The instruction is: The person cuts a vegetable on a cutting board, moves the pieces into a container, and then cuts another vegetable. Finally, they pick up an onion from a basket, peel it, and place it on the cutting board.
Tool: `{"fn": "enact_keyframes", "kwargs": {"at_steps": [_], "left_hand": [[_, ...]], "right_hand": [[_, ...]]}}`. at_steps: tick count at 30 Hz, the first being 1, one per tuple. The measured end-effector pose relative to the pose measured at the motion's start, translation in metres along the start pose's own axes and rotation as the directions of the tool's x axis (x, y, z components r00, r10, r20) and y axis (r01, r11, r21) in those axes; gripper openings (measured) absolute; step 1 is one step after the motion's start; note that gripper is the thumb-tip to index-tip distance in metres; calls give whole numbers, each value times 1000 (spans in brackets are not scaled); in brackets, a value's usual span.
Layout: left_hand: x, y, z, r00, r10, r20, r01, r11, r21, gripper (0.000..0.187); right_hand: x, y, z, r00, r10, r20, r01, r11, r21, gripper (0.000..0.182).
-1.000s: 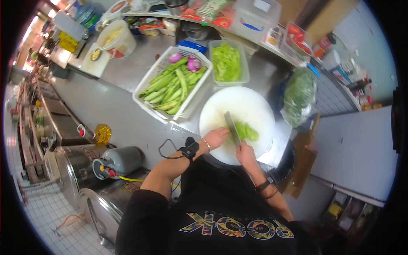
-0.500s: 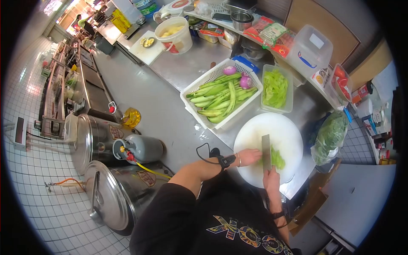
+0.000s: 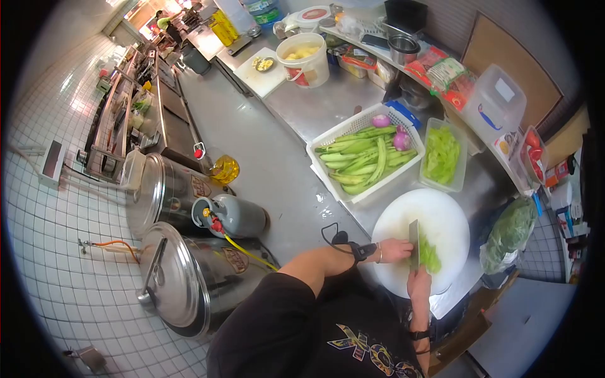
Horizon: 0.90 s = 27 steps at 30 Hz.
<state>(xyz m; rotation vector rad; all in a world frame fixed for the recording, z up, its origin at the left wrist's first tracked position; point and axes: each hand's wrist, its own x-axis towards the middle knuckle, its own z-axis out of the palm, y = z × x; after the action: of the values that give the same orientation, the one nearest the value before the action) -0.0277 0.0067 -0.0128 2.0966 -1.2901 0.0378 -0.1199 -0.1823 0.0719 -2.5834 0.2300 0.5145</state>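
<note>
My right hand [image 3: 419,285] is wrapped round the handle of a cleaver [image 3: 414,240], whose blade stands on edge over a round white cutting board [image 3: 394,214]. To the left of the blade, my left hand [image 3: 395,250] rests low on the board. Its fingers are together and reach to the blade; what lies under them is hidden. Cut light-green vegetable pieces [image 3: 430,257] lie against the blade's right side. Behind the board, a clear plastic container [image 3: 459,179] holds more light-green slices.
A white basket [image 3: 362,196] of long green vegetables and purple onions stands behind the board. A bagged green vegetable [image 3: 510,230] sits at the right. Left of the counter are a gas cylinder [image 3: 242,215] and large steel pots [image 3: 183,277]. Another person [image 3: 167,24] stands far back.
The whole view has shifted, so the counter and board appear further right and lower. Both hands stay at the board, with the cleaver still in my right hand.
</note>
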Motion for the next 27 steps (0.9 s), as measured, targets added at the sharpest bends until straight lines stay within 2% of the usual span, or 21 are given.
{"fn": "enact_keyframes", "kwargs": {"at_steps": [3, 5, 6, 8, 11, 14, 17, 20, 23, 25, 27], "left_hand": [[-1, 0, 6, 1000, 3, -13, -3, 1000, -3, 9], [1, 0, 5, 999, -32, 4, 32, 999, 16, 9], [-1, 5, 7, 997, -69, 22, 68, 997, 28, 9], [1, 2, 3, 998, -57, 12, 56, 998, 20, 9], [-2, 2, 6, 996, -68, 61, 67, 998, 22, 12], [-5, 4, 5, 998, -66, 23, 66, 998, 2, 12], [-5, -1, 6, 998, -70, -7, 70, 998, -3, 13], [-4, 1, 10, 995, -100, -11, 100, 994, -38, 13], [-9, 5, 13, 994, -112, -15, 111, 992, -60, 13], [-7, 5, 13, 986, -164, 6, 164, 985, -51, 12], [-7, 5, 12, 988, -155, 17, 155, 987, -47, 12]], "right_hand": [[-5, 4, 16, 997, 63, -41, -63, 998, 20, 25], [-4, 11, 21, 997, 46, -64, -38, 991, 128, 25], [-9, 10, 18, 997, 57, -60, -49, 990, 130, 25], [-4, 9, 2, 998, -29, -60, 31, 999, 39, 21], [-15, -6, -19, 997, 14, -82, -8, 997, 76, 21], [-4, 7, 15, 998, 16, -63, -7, 990, 138, 22], [-3, 2, 2, 999, 18, -32, -17, 999, 32, 21], [-13, -11, -17, 999, 6, -51, 0, 993, 120, 21], [0, 6, 22, 998, 37, -58, -31, 995, 98, 21], [2, 7, 15, 999, 18, -40, -15, 996, 83, 22], [-3, 9, 2, 1000, 7, -20, -5, 998, 59, 22]]}}
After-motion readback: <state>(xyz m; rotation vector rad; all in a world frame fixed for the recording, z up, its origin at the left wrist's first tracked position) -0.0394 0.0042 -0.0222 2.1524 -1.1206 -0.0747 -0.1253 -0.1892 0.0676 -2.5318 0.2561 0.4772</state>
